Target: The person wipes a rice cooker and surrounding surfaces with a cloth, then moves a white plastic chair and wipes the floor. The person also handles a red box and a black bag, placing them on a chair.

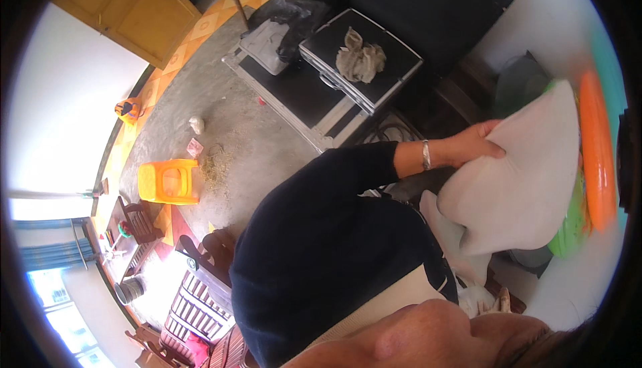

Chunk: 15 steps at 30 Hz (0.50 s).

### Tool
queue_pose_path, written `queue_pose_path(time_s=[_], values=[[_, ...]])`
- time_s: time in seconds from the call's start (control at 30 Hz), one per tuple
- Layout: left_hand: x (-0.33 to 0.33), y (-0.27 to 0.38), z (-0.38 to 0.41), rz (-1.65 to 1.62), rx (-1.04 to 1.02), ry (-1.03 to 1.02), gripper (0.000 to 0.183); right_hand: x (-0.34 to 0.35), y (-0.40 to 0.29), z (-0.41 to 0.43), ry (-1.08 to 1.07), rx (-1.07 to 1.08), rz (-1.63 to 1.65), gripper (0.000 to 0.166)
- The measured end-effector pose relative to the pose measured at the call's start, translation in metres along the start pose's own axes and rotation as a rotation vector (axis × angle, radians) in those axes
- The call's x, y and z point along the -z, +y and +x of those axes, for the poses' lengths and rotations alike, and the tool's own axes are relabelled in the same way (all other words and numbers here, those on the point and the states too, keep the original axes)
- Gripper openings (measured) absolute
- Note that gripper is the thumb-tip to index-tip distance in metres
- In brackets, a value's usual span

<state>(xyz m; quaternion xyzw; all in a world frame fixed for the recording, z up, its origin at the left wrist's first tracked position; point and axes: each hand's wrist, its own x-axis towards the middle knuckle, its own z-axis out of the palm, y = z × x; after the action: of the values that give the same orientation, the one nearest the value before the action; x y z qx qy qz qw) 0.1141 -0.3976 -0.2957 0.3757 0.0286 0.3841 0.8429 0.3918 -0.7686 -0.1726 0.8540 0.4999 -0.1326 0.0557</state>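
Note:
My left hand pinches a large piece of off-white fabric at its left edge, with the thumb on the near face and the other fingers behind it. Held up, the piece bulges and folds at its lower end; what kind of article it is cannot be told. Below it hangs another pale cloth, partly covered. Behind the held fabric show a bright green item and a long orange item, both blurred. A silver bracelet circles my left wrist. My right hand is out of view.
A black case with metal edges bears a crumpled grey-brown cloth. It rests on a larger black case. A yellow plastic stool stands near scattered debris on the concrete floor. A wooden slatted bench is at lower left.

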Motion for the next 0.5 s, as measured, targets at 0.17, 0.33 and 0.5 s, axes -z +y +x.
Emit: queue_pose_path(time_s=[0.17,0.33,0.5], values=[[0.051,0.081,-0.036,-0.146,-0.203,0.108,0.051,0.072,-0.048,0.039,-0.215,-0.085,-0.061,0.047],[0.119,0.181,-0.100,-0.077,-0.294,0.325,0.043,0.056,-0.163,0.089,0.102,0.299,-0.006,0.039],[0.210,0.288,-0.201,0.350,-0.473,0.862,0.045,-0.033,-0.320,0.172,0.011,0.464,0.336,0.040]])
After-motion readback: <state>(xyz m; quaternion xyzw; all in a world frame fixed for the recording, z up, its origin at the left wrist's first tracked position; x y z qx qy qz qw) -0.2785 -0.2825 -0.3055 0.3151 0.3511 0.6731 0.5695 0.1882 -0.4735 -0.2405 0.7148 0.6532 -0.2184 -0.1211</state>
